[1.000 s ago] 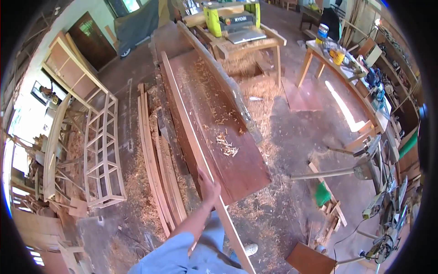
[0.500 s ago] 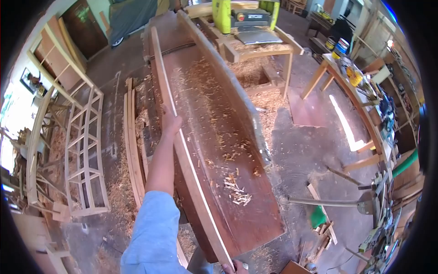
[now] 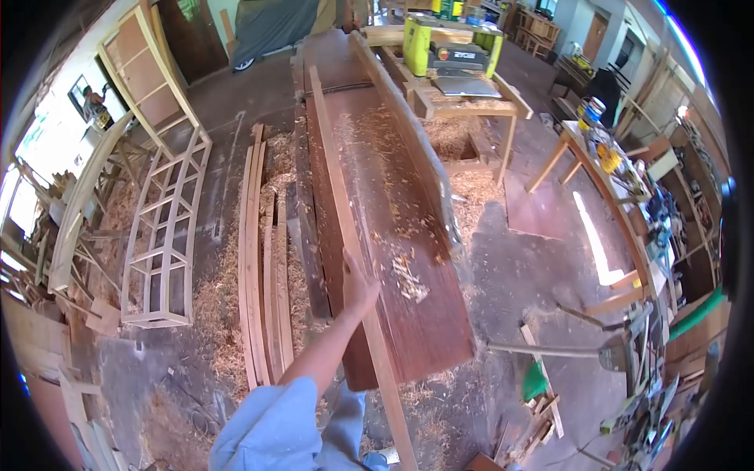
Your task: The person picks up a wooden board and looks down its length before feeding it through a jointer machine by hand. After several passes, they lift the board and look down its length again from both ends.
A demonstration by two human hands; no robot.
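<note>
A long narrow wooden strip [image 3: 338, 182] runs lengthwise over the left part of a reddish-brown board surface [image 3: 424, 326] strewn with shavings. My left hand [image 3: 359, 289] is closed around the strip near the middle of its length. The strip's near end extends past the board's front edge, down to the bottom of the view. My right hand is out of sight. A small heap of pale shavings [image 3: 409, 281] lies on the board to the right of my left hand.
A green planer [image 3: 459, 55] stands on a wooden frame beyond the board. Several planks [image 3: 253, 259] and a lattice frame [image 3: 161, 235] are at the left. On the right are a cluttered bench [image 3: 609, 188] and a long-handled tool [image 3: 550, 350].
The camera view has shifted. My left hand has moved nearer along the board, still on the strip, whose near end reaches further past the board. My right hand has left the view.
</note>
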